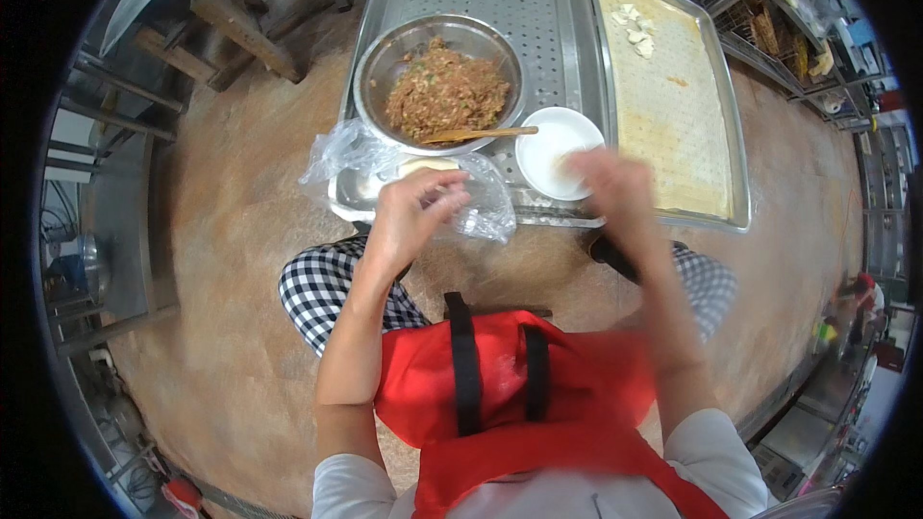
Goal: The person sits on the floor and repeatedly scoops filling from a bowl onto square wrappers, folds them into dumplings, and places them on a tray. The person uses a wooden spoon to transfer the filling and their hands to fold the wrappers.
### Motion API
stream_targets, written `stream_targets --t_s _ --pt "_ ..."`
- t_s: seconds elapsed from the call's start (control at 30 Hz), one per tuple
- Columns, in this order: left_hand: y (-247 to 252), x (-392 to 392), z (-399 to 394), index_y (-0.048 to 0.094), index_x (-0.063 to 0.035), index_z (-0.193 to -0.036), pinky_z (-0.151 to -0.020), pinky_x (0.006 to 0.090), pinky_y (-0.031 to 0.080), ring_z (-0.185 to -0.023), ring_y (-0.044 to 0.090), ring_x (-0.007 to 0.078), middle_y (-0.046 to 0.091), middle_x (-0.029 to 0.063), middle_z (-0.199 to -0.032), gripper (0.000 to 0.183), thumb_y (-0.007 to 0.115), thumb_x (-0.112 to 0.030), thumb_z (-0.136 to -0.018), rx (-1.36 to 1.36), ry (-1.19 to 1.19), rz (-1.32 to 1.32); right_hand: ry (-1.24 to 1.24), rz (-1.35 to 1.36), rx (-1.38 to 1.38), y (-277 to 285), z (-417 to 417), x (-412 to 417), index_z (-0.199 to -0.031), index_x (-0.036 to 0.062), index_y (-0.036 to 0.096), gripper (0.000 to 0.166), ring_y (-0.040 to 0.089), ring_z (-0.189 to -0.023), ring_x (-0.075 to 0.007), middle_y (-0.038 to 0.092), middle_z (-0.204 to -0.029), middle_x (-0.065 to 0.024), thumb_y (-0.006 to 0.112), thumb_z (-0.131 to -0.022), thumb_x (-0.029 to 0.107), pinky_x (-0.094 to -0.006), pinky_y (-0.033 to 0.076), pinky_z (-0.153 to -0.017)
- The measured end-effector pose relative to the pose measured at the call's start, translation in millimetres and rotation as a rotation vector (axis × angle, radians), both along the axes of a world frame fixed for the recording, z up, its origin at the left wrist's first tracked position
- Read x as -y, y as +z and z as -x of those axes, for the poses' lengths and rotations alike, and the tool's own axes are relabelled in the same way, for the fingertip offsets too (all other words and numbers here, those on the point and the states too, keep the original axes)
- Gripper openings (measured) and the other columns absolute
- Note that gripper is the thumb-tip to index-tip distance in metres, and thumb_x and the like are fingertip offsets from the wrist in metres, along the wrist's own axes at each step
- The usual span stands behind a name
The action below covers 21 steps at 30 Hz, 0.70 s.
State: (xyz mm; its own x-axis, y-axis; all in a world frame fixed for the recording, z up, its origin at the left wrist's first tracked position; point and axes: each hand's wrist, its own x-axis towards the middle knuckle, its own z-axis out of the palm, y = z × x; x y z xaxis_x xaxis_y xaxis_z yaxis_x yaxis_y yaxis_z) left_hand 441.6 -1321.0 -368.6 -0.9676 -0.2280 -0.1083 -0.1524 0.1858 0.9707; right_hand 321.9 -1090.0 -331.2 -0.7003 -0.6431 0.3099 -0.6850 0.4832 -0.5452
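My left hand (418,205) is raised over a clear plastic bag (490,209) at the near edge of a perforated metal tray (570,29); its fingers are curled, and whether they hold anything is unclear. A pale dough stack (427,166) lies partly in the bag, just beyond that hand. Blurred, my right hand (613,176) is at the right rim of a white plate (551,176) with something whitish in it. A steel bowl (368,97) of minced filling (447,90) stands behind, a wooden spatula (497,132) lying across its near rim.
To the right, a second tray (739,180) with a pale yellowish lining (670,130) bears several folded dough pieces (634,32). Wooden legs (245,32) stand at the upper left. Metal racks (786,50) line the right side, where another person (869,295) is partly visible in the distance.
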Motion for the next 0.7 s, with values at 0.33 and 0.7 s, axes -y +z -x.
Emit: stream_targets --t_s 0.33,0.7 --pt "-36.9 5.5 8.2 0.065 -0.0026 -0.077 -0.069 0.0376 0.049 -0.08 0.06 0.0295 0.061 0.01 -0.08 0.012 0.065 -0.003 -0.065 -0.222 0.067 0.752 -0.054 -0.097 -0.169 18.3 37.4 42.2 -0.112 0.0036 0.061 0.033 0.062 -0.093 -0.0295 0.063 -0.104 -0.0165 0.064 -0.082 0.016 -0.035 0.049 -0.082" --pt "-39.4 16.4 11.3 0.067 -0.0031 -0.081 -0.069 0.0372 0.049 -0.078 0.06 0.0289 0.061 0.0109 -0.079 0.014 0.068 -0.008 -0.068 -0.159 -0.044 0.731 0.344 -0.384 -0.195 -17.6 45.2 93.3 -0.08 0.0037 0.063 0.009 0.059 -0.075 -0.0284 0.059 -0.076 -0.0105 0.06 -0.076 0.011 -0.0401 0.048 -0.064"
